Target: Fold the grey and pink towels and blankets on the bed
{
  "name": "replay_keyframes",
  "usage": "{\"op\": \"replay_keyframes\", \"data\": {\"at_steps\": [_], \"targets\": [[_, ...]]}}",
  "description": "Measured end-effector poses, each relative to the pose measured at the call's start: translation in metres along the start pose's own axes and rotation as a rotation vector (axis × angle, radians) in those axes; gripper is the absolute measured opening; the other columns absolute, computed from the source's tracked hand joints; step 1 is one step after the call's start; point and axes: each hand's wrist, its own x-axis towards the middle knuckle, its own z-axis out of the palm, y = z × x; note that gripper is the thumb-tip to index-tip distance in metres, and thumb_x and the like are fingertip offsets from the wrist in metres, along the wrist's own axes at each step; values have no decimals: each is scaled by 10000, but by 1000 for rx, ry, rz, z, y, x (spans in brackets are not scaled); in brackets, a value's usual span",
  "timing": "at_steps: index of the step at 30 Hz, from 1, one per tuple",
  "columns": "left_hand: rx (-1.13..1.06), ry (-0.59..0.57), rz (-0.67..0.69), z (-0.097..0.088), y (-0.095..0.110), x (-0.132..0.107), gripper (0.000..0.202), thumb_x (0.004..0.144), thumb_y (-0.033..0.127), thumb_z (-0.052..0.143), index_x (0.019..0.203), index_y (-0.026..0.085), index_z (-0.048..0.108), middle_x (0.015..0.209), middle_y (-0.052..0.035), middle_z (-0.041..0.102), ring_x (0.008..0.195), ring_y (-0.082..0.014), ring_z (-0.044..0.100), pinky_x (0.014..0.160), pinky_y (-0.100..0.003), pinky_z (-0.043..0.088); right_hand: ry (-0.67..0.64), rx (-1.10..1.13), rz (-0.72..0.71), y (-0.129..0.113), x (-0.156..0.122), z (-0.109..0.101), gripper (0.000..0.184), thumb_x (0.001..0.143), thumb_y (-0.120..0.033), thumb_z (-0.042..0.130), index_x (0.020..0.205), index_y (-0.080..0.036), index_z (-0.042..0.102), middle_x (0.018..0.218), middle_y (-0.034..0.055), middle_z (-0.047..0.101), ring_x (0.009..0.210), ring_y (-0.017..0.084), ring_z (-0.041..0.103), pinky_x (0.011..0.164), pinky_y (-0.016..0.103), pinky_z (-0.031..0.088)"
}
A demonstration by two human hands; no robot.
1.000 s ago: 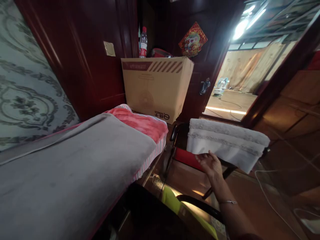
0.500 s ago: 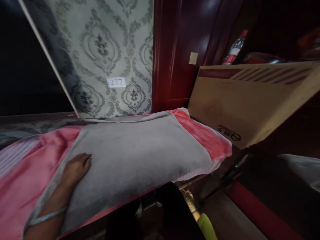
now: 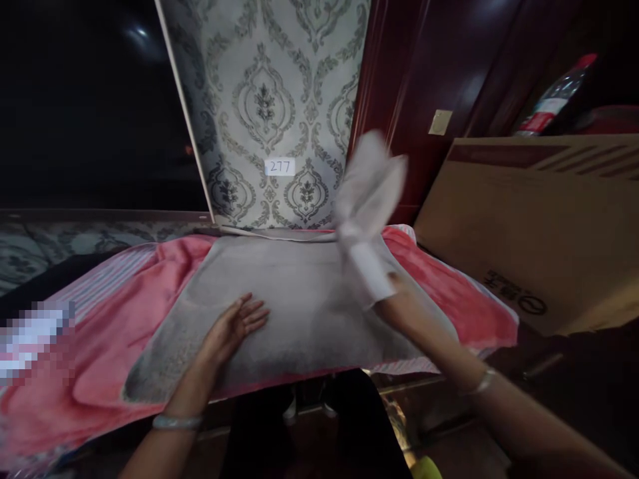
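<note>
Now the right hand (image 3: 402,303) is closed around one end of a white towel (image 3: 372,193). The towel rises from the fist, blurred with motion, above the far right part of a grey cloth (image 3: 299,299). A second ago that towel lay folded over a chair off to the right, with the hand just touching its near edge. It has since been lifted and carried across, so it now hangs over the bedding. The left hand (image 3: 234,329) grips nothing: it lies palm down, fingers stretched out, on the grey cloth. It is closer to the cloth's middle than half a second ago, when it rested at the left edge. Beneath the cloth spreads a pink blanket (image 3: 124,326). A cardboard box (image 3: 539,226) stands just beside the blanket's right end, with a water bottle (image 3: 554,100) on top. Behind is patterned wallpaper with a label reading 277 (image 3: 279,166).
</note>
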Motion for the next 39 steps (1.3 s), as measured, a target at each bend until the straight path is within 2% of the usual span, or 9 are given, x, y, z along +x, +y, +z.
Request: {"op": "replay_keyframes", "data": {"at_steps": [3,5,12,16,19,25,32,35,39], "targets": [[-175,41,-99,5,-14,1,311,869,295,607,1154,178,570,1157,-162,720,986,-288,743,1001,-491,533,-297,-173,-273,-37,-23,66,403,880,-71,494,1196,-192,713,1005,125,705,936,269,616,888,373,458],[-199,56,-87,3,-22,1,284,880,247,597,1154,178,575,1156,-156,720,965,-270,746,1018,-488,527,-373,-304,-347,-42,-41,86,539,912,-64,431,1411,-194,588,1164,160,673,1042,298,605,921,409,455],[-88,88,46,9,-36,-3,460,774,181,770,1195,164,586,1087,-130,728,919,-252,732,928,-448,567,-360,-177,-359,-22,-55,64,411,971,-254,543,1377,-236,611,1279,129,651,1223,301,563,1163,561,274],[3,143,133,18,-44,-4,639,707,265,851,1264,174,552,1019,-95,716,830,-218,712,787,-379,580,-337,-28,-414,-53,-53,73,595,963,-434,579,1492,-179,488,1474,164,531,1362,304,468,1177,518,281],[79,171,194,19,-51,-4,682,668,315,857,1263,180,554,1022,-73,694,802,-194,695,733,-339,570,-401,-42,-376,-83,-52,88,592,956,-376,595,1482,-125,493,1409,192,580,1308,317,513,1120,466,359],[329,168,323,19,-63,-4,548,732,354,726,1232,175,592,1174,-109,663,867,-186,670,790,-341,548,-515,-44,-351,-86,-33,83,311,987,-240,531,1254,-170,673,1198,132,704,1159,264,613,1003,349,437],[1059,272,710,50,-70,-24,230,843,263,565,995,194,725,1039,-105,654,1015,-258,609,928,-423,493,-465,171,-393,-55,-29,93,331,954,-204,552,1250,-187,698,1266,111,694,1205,250,607,1039,364,450],[1363,157,633,71,-62,-36,260,927,320,507,903,189,731,931,-104,699,984,-270,629,920,-410,479,-448,297,-370,-42,-28,106,381,935,-191,534,1281,-191,690,1318,118,669,1245,241,595,1061,378,448],[1542,119,350,98,-48,-37,453,970,510,445,884,170,731,933,-137,742,945,-294,684,837,-391,482,-477,429,-341,-29,-19,113,302,926,-246,512,1115,-207,744,1177,97,733,1099,230,653,945,334,480]]}}
